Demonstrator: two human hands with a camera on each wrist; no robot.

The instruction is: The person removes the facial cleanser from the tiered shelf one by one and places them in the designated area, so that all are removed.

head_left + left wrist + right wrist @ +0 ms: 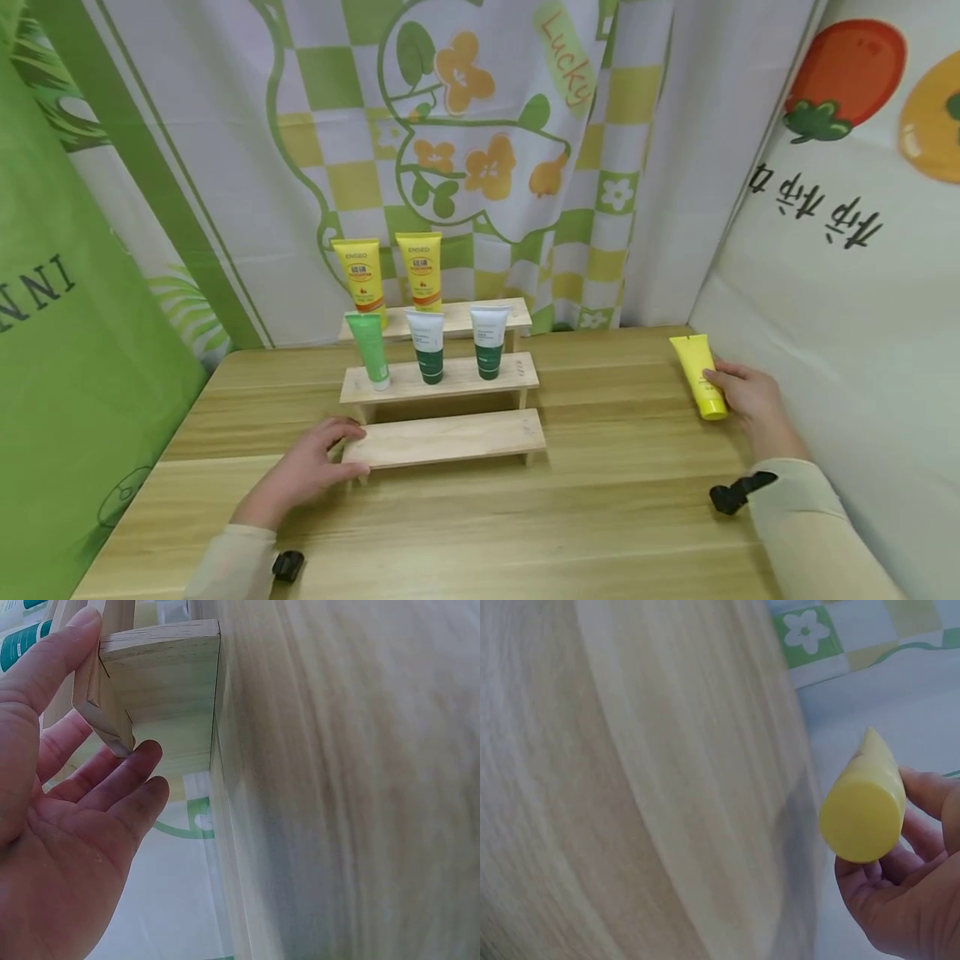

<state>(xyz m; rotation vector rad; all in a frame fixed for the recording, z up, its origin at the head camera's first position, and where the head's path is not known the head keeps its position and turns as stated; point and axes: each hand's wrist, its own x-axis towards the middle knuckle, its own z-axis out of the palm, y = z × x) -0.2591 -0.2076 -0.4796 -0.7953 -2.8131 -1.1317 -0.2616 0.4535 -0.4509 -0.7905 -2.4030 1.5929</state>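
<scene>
At the right, my right hand (752, 398) grips a yellow squeeze tube (700, 375), its cap pointing down and toward me. The right wrist view shows the tube's round yellow cap (861, 821) end-on, between thumb and curled fingers. My left hand (318, 458) holds the left end of the lowest step of a wooden tiered rack (450, 437). Seen from the left wrist, the thumb lies on one edge of the plank (105, 712) and the fingertips reach its other side. That lowest step bears no tubes.
Two yellow tubes (420, 271) stand on the top step. On the middle step are a green tube (369, 346) and two white-and-green tubes (489, 342). A wooden table (600, 500) lies beneath, with a patterned curtain (480, 125) behind and white fabric (847, 317) at the right.
</scene>
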